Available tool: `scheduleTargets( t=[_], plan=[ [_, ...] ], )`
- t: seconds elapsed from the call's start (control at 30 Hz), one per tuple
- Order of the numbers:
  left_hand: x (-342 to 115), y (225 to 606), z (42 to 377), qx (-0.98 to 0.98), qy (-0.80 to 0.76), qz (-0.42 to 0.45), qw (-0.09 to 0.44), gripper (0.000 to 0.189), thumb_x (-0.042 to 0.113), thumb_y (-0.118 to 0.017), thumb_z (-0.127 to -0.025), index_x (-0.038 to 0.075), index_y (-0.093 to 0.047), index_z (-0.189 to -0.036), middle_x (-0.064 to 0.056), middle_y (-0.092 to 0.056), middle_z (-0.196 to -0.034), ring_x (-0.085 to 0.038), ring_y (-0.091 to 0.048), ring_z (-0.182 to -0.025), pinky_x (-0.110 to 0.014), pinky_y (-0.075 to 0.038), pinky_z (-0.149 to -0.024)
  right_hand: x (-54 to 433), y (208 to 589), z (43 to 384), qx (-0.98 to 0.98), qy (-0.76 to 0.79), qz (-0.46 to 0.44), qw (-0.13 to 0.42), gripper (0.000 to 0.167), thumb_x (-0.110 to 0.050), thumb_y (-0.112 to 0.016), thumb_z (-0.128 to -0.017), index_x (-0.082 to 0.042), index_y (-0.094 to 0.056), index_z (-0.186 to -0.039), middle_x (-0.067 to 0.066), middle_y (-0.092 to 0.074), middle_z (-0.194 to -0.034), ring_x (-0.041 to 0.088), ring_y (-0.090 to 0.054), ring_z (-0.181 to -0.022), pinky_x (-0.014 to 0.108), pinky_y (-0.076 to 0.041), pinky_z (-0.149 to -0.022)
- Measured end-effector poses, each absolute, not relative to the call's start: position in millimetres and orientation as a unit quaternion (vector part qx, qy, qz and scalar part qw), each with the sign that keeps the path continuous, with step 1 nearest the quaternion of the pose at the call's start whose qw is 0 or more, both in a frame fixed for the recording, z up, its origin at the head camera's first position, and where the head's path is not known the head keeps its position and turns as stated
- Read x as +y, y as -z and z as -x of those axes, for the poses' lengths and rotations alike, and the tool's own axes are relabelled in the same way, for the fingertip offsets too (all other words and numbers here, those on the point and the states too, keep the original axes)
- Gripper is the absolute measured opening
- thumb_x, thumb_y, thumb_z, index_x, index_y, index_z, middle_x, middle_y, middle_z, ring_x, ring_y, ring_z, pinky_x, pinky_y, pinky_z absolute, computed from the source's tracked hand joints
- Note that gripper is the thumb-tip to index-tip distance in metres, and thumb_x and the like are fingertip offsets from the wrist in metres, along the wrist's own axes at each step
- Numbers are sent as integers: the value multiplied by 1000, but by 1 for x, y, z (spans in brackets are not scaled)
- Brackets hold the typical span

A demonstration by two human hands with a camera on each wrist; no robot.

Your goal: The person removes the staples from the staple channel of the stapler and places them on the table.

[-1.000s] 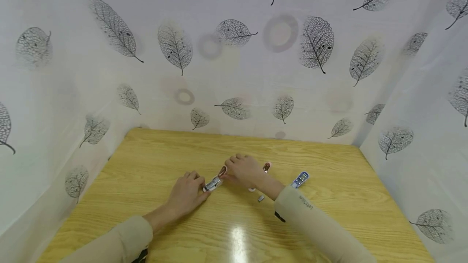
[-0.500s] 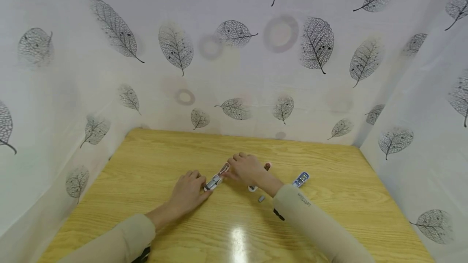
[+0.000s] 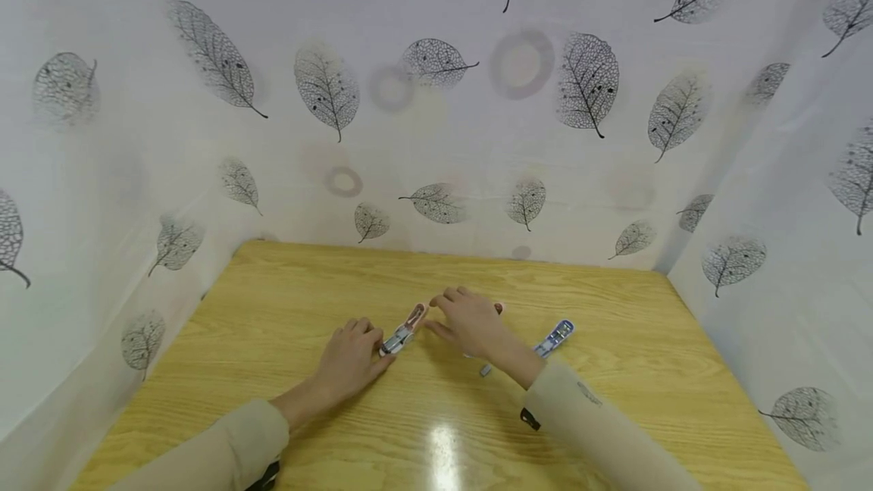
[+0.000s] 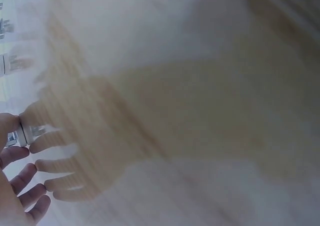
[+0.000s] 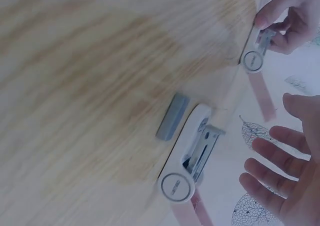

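Note:
A white-and-pink stapler (image 3: 404, 332) lies unfolded on the wooden table. My left hand (image 3: 349, 358) pinches its white base end between thumb and fingers, also seen from the side at the upper right of the right wrist view. My right hand (image 3: 470, 324) hovers just right of the pink arm, fingers spread and holding nothing. Beneath that hand is a second white-and-pink stapler (image 5: 175, 186), opened out with its metal magazine showing; the head view mostly hides it. Beside it lies a short grey strip of staples (image 5: 173, 117).
A blue stapler (image 3: 555, 338), opened out too, lies to the right, partly behind my right forearm. The wooden table (image 3: 327, 271) ends against a leaf-printed curtain (image 3: 436, 135) at the back and sides.
My right hand has let go of the pink arm of the stapler and drawn slightly right, its fingers spreading. My left hand has kept its hold with barely any movement.

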State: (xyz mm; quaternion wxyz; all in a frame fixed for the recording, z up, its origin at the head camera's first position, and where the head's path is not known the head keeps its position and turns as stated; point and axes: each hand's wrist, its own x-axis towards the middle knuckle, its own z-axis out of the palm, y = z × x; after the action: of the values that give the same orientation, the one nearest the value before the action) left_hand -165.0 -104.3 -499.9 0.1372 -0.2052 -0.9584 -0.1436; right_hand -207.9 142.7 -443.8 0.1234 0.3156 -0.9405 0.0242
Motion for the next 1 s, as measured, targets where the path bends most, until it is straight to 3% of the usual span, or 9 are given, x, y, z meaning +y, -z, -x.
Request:
scheduleTargets(
  t=[0.2,0.4,0.53,0.77,1.0],
  plan=[
    [-104,500,165,-960,137,202,135,32,40,-86,-87,14,-68,-83,-8,-70,-97,-23,-61,-84,-39,-53,-70,138,443,200,-942,-151,-287,84,31,-38,-74,-99,-12,-76,-116,4,-79,-104,20,-73,-91,32,-60,-71],
    [-105,501,165,-961,142,200,126,31,39,-85,-88,14,-67,-84,-7,-69,-97,-22,-60,-85,-38,-52,-71,127,446,195,-922,-304,-242,-2,20,-26,-74,-100,-10,-79,-111,3,-79,-94,10,-69,-76,21,-55,-65],
    [-105,501,165,-962,142,198,126,31,39,-85,-88,15,-67,-83,-7,-68,-97,-22,-60,-85,-37,-51,-71,117,450,195,-903,-371,-212,-37,15,-22,-75,-98,-10,-80,-105,4,-78,-92,6,-65,-72,21,-51,-60],
    [-105,499,161,-960,148,200,130,33,37,-86,-87,14,-64,-81,-6,-65,-95,-21,-58,-85,-37,-50,-71,104,463,196,-862,-467,-163,-116,17,-16,-75,-97,-1,-79,-102,11,-77,-85,7,-65,-61,19,-51,-55],
    [-104,499,162,-958,153,202,137,32,38,-85,-88,14,-65,-81,-6,-67,-96,-22,-61,-85,-38,-53,-71,95,471,199,-866,-457,-160,-122,14,-11,-76,-96,2,-77,-99,11,-77,-81,5,-60,-58,18,-50,-53]
  ],
)
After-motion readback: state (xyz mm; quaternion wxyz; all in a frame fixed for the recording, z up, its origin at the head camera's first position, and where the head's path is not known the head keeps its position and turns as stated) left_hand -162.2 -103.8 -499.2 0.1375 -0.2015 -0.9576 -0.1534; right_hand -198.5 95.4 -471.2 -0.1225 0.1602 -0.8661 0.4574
